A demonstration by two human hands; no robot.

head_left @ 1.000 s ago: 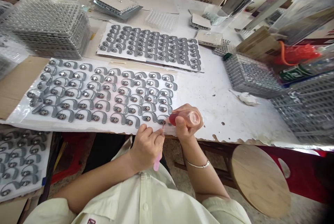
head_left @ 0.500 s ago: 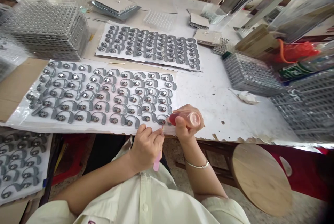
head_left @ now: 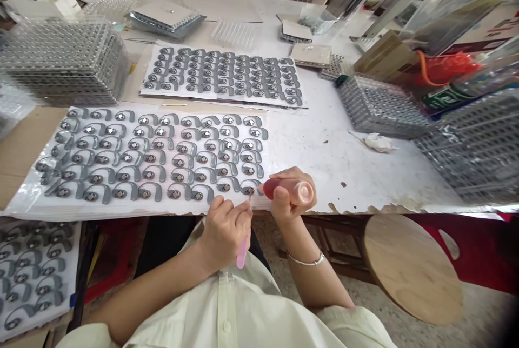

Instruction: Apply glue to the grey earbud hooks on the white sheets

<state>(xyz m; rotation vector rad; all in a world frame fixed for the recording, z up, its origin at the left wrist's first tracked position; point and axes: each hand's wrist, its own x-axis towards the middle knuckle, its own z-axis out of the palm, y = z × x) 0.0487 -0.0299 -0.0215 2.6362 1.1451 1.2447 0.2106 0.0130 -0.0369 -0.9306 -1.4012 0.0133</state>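
Observation:
My left hand is closed round a slim tool with a pink handle; its fine tip reaches a small grey hook-shaped piece at the near right corner of a white sheet. In my right hand lies a small squeeze bottle of reddish liquid, tilted with its nozzle pointing left, close to that same piece. Whether the nozzle touches it I cannot tell. Rows of like grey pieces with round metallic centres cover the white sheet on the table.
Behind lies a second sheet of grey pieces. Stacked clear trays stand at the left, and more trays at the right with a crumpled tissue. A round wooden stool is below the table edge at right.
The camera view has shifted slightly. Both hands keep nearly the same places at the corner piece, still holding the pink-handled tool and the squeeze bottle.

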